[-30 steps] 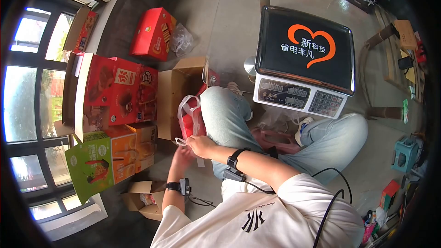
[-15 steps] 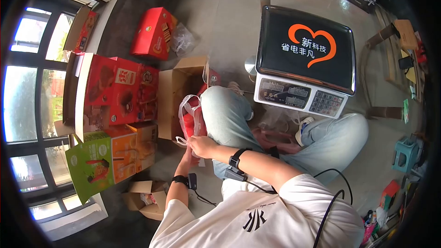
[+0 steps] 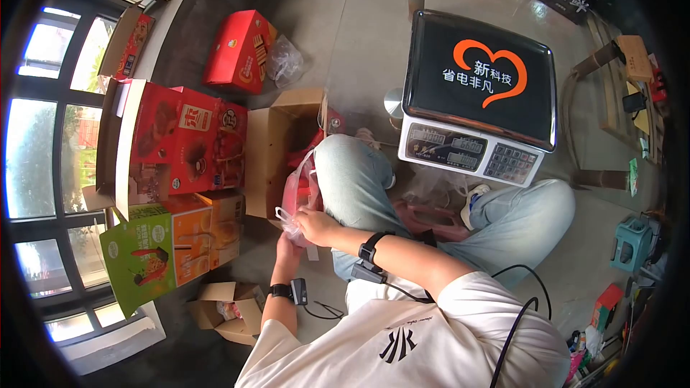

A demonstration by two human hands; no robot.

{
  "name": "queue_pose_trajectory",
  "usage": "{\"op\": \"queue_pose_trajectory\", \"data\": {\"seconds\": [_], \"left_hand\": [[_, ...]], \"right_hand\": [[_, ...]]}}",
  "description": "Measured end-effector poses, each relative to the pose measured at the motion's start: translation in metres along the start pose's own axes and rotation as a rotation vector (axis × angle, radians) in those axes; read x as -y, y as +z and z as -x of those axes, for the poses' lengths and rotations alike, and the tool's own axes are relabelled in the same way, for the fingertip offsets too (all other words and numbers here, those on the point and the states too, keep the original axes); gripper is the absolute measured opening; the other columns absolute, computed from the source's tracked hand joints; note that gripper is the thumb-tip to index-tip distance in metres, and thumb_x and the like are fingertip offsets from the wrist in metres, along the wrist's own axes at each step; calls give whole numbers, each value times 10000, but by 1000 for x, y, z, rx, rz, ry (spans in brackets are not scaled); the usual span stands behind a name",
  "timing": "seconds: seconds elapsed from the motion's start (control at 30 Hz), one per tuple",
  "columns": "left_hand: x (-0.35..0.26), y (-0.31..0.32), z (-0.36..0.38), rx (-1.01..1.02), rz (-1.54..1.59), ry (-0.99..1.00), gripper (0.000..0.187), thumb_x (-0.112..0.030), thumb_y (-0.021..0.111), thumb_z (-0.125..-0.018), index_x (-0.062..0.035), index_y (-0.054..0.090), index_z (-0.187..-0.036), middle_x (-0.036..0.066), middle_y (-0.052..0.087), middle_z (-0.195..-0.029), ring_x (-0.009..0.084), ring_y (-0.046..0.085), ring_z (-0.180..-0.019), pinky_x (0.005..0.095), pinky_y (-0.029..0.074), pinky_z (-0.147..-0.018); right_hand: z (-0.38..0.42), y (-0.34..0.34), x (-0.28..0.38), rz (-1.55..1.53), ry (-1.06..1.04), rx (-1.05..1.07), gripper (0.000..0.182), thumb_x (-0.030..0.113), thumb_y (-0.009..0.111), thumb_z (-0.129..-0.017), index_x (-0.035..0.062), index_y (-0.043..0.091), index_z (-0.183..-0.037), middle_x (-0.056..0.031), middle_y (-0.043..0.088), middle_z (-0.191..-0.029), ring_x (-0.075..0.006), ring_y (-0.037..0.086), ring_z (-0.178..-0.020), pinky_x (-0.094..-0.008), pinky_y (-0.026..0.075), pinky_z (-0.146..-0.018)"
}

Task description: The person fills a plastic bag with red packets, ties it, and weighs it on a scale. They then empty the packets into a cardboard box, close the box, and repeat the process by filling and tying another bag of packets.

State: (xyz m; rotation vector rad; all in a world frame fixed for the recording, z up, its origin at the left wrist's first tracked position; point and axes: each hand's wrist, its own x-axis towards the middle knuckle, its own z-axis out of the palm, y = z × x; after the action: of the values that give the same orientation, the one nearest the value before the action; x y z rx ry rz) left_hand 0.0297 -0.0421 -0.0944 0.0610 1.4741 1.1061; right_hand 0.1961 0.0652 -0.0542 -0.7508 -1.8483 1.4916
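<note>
A thin, clear plastic bag (image 3: 293,197) with red items inside hangs beside my left knee, in front of an open cardboard box (image 3: 264,162). My right hand (image 3: 314,227) is closed on the gathered top of the bag, and a white handle loop sticks out by its fingers. Just below, my left hand (image 3: 287,250) is at the bag's bunched plastic; its fingers are mostly hidden behind the plastic and the right hand. More red items lie inside the cardboard box, partly in shadow.
A digital scale (image 3: 478,93) stands before my knees. Red printed cartons (image 3: 187,140) and a green carton (image 3: 140,266) line the left by the window. A small open box (image 3: 230,312) sits below them; a red box (image 3: 233,50) lies farther off.
The bag's top is drawn in and bunched at my hands, its wide loop no longer standing open. My left hand has moved slightly left against the plastic.
</note>
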Motion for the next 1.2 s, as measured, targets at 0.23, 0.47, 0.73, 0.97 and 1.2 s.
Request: {"op": "queue_pose_trajectory", "data": {"seconds": [0.23, 0.47, 0.73, 0.97, 1.2], "left_hand": [[-69, 40, 59, -32, 178, 133, 361, -370, 442, -994, -61, 548, -1149, 69, 639, -1095, 189, 613, -1002, 359, 489, -840], [-96, 77, 83, -139, 81, 505, 452, -367, 375, -1020, -5, 525, -1245, 109, 614, -1181, 206, 620, -1025, 358, 499, -860], [-99, 62, 75, -3, 426, 498, 331, -349, 432, -1007, -59, 578, -1075, 48, 631, -955, 144, 578, -775, 314, 501, -754], [-105, 143, 123, -107, 455, 229, 258, -292, 471, -990, -79, 611, -952, 24, 638, -842, 145, 585, -725, 308, 520, -714], [-76, 130, 129, -97, -260, 454, 297, -271, 526, -979, 9, 621, -957, 92, 672, -891, 157, 649, -755, 295, 520, -742]], "right_hand": [[-2, 4, -1, 100, -10, 28, 300, 96, 514, -861, -1, 502, -1144, -212, 527, -1165, -383, 548, -1061, -435, 464, -883], [-1, -6, 11, 119, -119, -80, 774, 169, 667, -770, 11, 261, -1410, -268, 272, -1408, -436, 334, -1307, -449, 341, -1076], [-4, -7, 11, 134, -127, -67, 829, 133, 706, -739, 20, 242, -1417, -275, 233, -1423, -452, 274, -1330, -488, 283, -1105], [-12, -2, 13, 100, 26, -383, 806, -69, 599, -711, 43, 236, -1422, -314, 252, -1385, -480, 292, -1301, -475, 268, -1108], [-13, -4, 3, -41, 39, -218, 493, -34, 531, -763, 2, 489, -1254, -261, 412, -1311, -446, 359, -1265, -469, 317, -1043]]}}
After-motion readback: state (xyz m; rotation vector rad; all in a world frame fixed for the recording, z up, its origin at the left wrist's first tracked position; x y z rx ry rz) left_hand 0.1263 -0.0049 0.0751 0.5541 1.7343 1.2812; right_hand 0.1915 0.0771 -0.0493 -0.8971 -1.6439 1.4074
